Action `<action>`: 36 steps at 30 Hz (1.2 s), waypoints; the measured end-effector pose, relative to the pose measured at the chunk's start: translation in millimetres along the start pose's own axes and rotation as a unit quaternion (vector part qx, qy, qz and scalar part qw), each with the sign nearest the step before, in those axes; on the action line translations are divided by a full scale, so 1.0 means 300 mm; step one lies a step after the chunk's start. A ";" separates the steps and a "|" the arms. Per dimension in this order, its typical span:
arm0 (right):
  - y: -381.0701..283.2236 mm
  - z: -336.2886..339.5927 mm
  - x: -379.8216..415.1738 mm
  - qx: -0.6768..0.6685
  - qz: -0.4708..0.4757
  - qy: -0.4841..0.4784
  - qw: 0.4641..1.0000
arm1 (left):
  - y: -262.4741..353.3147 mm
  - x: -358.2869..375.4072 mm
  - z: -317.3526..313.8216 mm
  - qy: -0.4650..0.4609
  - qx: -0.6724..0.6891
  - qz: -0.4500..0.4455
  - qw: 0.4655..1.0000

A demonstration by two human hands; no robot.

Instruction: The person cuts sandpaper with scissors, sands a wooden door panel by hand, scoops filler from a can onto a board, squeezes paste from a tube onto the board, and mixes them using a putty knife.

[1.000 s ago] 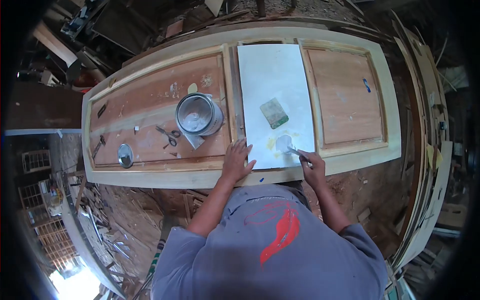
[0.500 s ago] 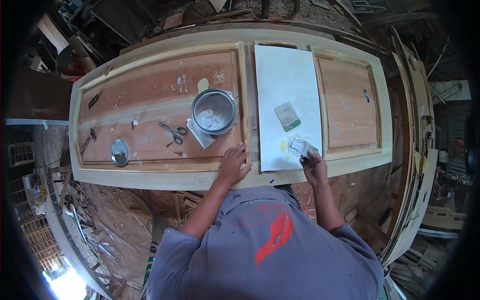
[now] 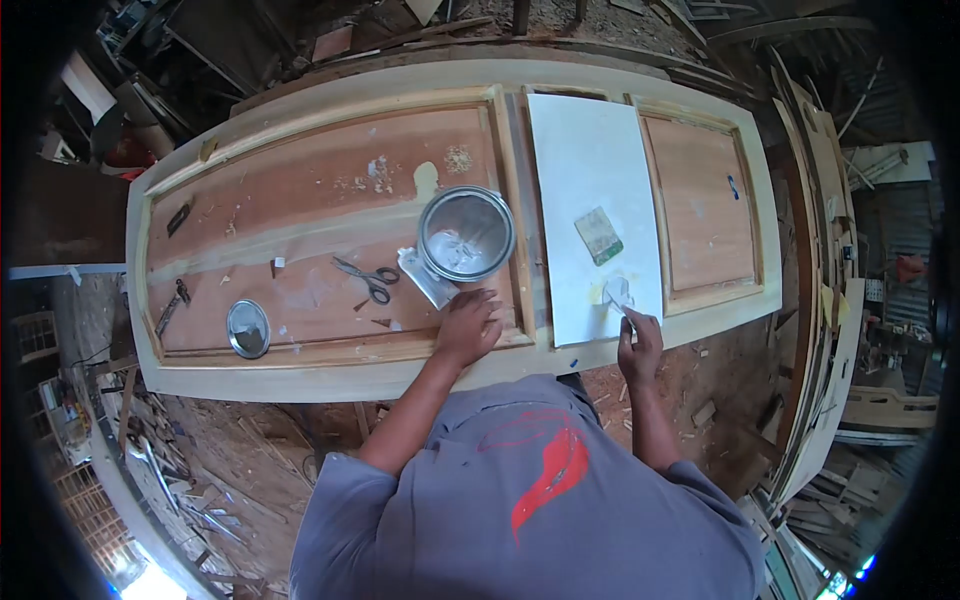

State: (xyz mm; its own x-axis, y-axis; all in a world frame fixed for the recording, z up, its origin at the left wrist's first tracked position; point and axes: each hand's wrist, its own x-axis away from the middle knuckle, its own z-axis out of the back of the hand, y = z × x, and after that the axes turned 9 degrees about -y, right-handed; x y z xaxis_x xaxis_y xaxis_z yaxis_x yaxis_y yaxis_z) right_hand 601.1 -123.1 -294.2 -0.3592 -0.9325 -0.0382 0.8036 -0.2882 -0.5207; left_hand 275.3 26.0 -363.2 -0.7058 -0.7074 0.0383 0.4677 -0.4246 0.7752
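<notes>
A wooden panelled door (image 3: 300, 365) lies flat in front of me. My left hand (image 3: 468, 328) rests on its left panel with fingers spread, just below an open metal can (image 3: 465, 235) of pale filler. My right hand (image 3: 638, 345) grips a putty knife (image 3: 618, 295), whose blade lies on a patch of grey filler on a white sheet (image 3: 590, 170). A small green-edged sanding block (image 3: 599, 236) lies on the sheet above the blade.
Scissors (image 3: 368, 277), the can's round lid (image 3: 247, 328) and small metal bits (image 3: 176, 298) lie on the left panel. A pale folded rag (image 3: 424, 277) sits beside the can. Wood scraps and shavings cover the floor (image 3: 250, 440). Frames and boards lean at the right (image 3: 840, 330).
My left hand has slid left from the door's rail onto the panel below the can. My right hand keeps working the putty knife on the white sheet. The view has shifted.
</notes>
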 end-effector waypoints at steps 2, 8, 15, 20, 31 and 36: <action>0.010 -0.034 0.040 -0.002 -0.092 -0.024 0.995 | -0.021 0.008 0.032 -0.008 -0.004 0.017 1.000; 0.118 -0.072 0.076 -0.206 -0.353 0.044 0.912 | -0.099 0.029 0.068 -0.014 0.004 0.034 0.999; -0.254 0.041 -0.157 -0.640 -0.297 -0.071 0.705 | -0.077 0.033 0.107 0.065 0.052 0.061 0.995; -0.664 0.019 -0.447 -0.266 -0.017 -0.147 0.953 | -0.092 0.039 0.099 0.214 0.092 0.106 0.967; -0.761 -0.339 -0.590 0.126 0.075 -0.313 0.939 | -0.032 -0.010 0.153 0.276 0.078 0.122 0.950; -0.761 -0.355 -0.634 -0.033 -0.011 -0.384 0.923 | -0.012 -0.020 0.180 0.281 0.061 0.100 0.953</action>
State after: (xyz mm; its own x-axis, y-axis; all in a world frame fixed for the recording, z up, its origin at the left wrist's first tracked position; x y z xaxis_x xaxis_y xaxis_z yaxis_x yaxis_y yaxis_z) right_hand 435.4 143.2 -258.7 0.0881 -0.8128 0.5759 0.7605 -0.3185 -0.5659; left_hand 249.1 62.4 -332.1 -0.1970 -0.9725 -0.1240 0.4735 -0.2051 0.8566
